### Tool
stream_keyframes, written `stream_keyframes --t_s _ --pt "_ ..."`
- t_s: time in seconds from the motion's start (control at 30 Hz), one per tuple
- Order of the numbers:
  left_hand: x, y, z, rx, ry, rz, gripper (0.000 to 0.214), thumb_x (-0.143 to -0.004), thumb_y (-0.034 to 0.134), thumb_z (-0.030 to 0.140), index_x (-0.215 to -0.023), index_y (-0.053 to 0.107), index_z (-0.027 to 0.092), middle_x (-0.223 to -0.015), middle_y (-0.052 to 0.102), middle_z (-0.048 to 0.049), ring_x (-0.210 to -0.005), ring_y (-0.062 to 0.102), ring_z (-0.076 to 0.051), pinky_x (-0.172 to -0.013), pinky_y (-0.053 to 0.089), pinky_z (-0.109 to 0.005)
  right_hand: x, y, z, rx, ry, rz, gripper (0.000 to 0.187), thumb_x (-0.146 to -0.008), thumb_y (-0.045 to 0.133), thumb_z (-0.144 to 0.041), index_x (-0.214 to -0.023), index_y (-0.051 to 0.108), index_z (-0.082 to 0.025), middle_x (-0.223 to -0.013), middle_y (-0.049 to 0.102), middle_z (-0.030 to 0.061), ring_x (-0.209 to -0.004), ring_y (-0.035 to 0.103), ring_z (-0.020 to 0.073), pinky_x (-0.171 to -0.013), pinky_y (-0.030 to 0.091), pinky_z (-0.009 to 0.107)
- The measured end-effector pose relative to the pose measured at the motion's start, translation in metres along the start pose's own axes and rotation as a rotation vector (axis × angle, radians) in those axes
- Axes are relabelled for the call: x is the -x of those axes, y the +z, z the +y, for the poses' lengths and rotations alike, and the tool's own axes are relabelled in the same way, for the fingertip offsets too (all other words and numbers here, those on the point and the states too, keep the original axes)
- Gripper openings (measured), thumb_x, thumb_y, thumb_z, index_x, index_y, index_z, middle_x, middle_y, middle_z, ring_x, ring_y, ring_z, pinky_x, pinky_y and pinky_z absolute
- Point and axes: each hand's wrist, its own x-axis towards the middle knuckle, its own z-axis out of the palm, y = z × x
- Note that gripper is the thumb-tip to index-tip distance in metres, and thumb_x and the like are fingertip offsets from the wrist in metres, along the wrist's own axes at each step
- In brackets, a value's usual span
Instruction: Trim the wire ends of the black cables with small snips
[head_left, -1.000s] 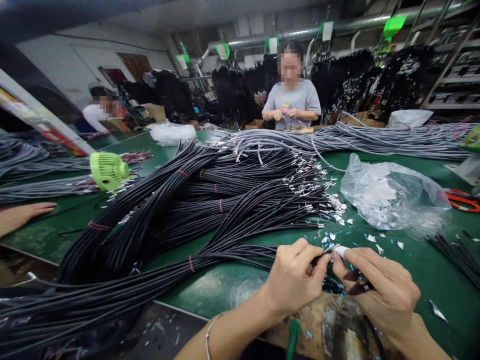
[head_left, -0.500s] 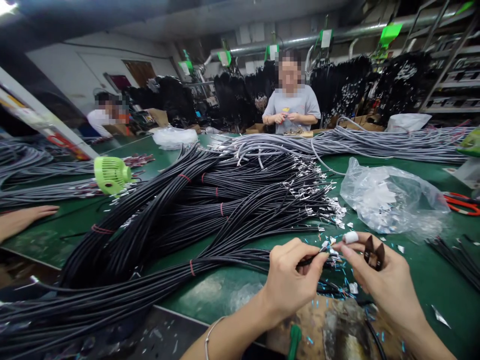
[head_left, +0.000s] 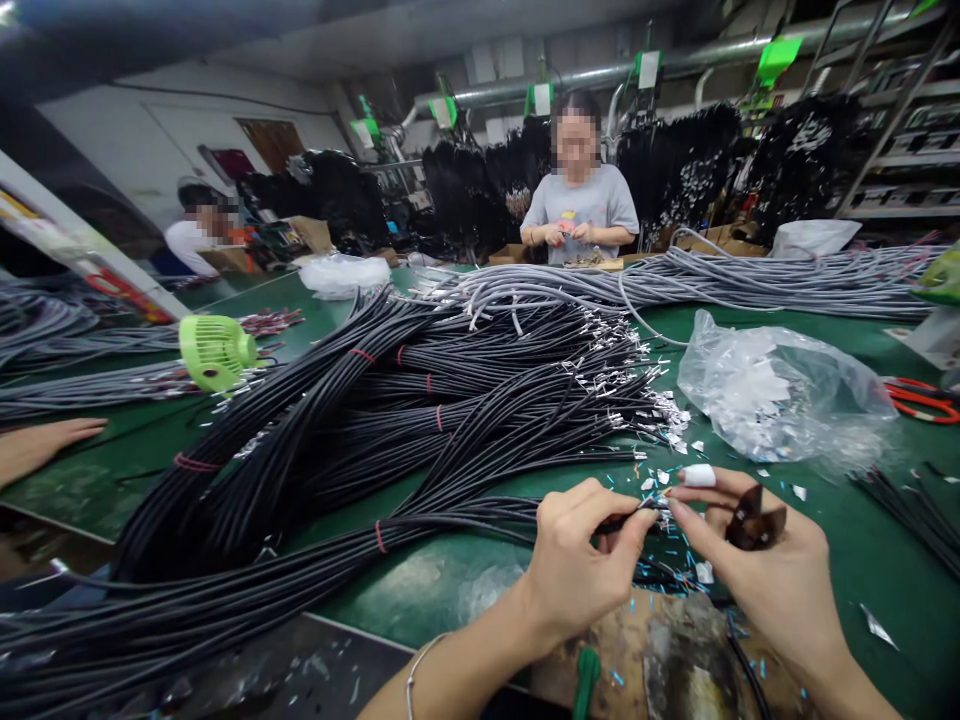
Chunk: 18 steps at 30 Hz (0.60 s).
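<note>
Left hand (head_left: 574,550) pinches 1 black cable (head_left: 646,507) just behind its stripped end, above the desk (head_left: 420,582), likely to steady it; right hand (head_left: 787,575) pinches the fine wires (head_left: 663,497) there, dark cutters (head_left: 756,522) tucked in its palm, presumably to keep them handy. Red ties (head_left: 380,537) likely keep the black cable bundles (head_left: 375,435) together. Visible: 6 red ties, 1 lime-green fan (head_left: 214,352), 1 pair of cutters; bundled cables too many to count.
</note>
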Motion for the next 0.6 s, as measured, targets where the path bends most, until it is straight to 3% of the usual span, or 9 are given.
stream_keyframes --t_s 0.13,0.2,0.3,0.43,0.5,0.6 --pt "0.000 0.000 0.001 0.008 -0.061 0.018 0.012 -0.077 0.063 0.015 -0.067 0.068 0.012 -0.053 0.060 -0.0019 -0.045 0.050 -0.009 -0.045 0.036 -0.021 0.010 0.000 -0.006 0.278 -0.460 0.092 0.018 -0.069 0.070 -0.015 -0.085 0.067 -0.024 -0.054 0.065 -0.0039 -0.039 0.054 0.0103 -0.044 0.044 0.024" --pt "0.000 -0.001 0.001 0.025 -0.070 0.032 0.011 -0.077 0.064 0.016 -0.067 0.068 0.011 -0.054 0.060 -0.0023 -0.046 0.050 -0.009 -0.045 0.036 -0.021 0.012 0.000 -0.007 0.274 -0.487 0.109 0.019 -0.069 0.071 -0.014 -0.084 0.067 -0.025 -0.052 0.063 -0.0045 -0.040 0.054 0.0106 -0.046 0.045 0.025" --pt "-0.001 -0.002 0.003 0.049 -0.066 0.048 0.012 -0.077 0.065 0.016 -0.067 0.069 0.011 -0.054 0.061 -0.0026 -0.046 0.050 -0.010 -0.046 0.037 -0.021 0.009 -0.001 -0.006 0.146 -0.200 0.174 0.020 -0.073 0.069 -0.022 -0.093 0.065 -0.024 -0.063 0.068 -0.0010 -0.045 0.057 0.0122 -0.045 0.046 0.025" --pt "-0.001 -0.003 0.003 0.062 -0.049 0.063 0.010 -0.077 0.065 0.014 -0.068 0.069 0.010 -0.055 0.062 -0.0033 -0.046 0.052 -0.010 -0.047 0.039 -0.021 0.000 -0.002 -0.004 -0.146 0.217 -0.008 0.032 -0.072 0.071 -0.035 -0.097 0.061 -0.019 -0.073 0.072 0.0040 -0.036 0.052 0.0099 -0.031 0.040 0.022" --pt "-0.001 -0.002 0.003 0.064 -0.038 0.061 0.010 -0.077 0.065 0.014 -0.069 0.070 0.010 -0.054 0.062 -0.0034 -0.046 0.052 -0.010 -0.046 0.039 -0.021 -0.002 -0.002 -0.003 -0.244 0.324 -0.071 0.039 -0.069 0.073 -0.038 -0.100 0.059 -0.018 -0.069 0.071 0.0029 -0.028 0.043 0.0058 -0.025 0.034 0.019" --pt "0.000 -0.001 0.002 0.054 0.007 0.056 0.009 -0.076 0.065 0.012 -0.069 0.070 0.010 -0.054 0.061 -0.0034 -0.045 0.051 -0.010 -0.046 0.038 -0.021 -0.001 -0.001 0.000 -0.341 0.383 -0.054 0.043 -0.067 0.075 -0.038 -0.101 0.058 -0.018 -0.072 0.070 0.0021 -0.026 0.038 0.0025 -0.024 0.031 0.017"
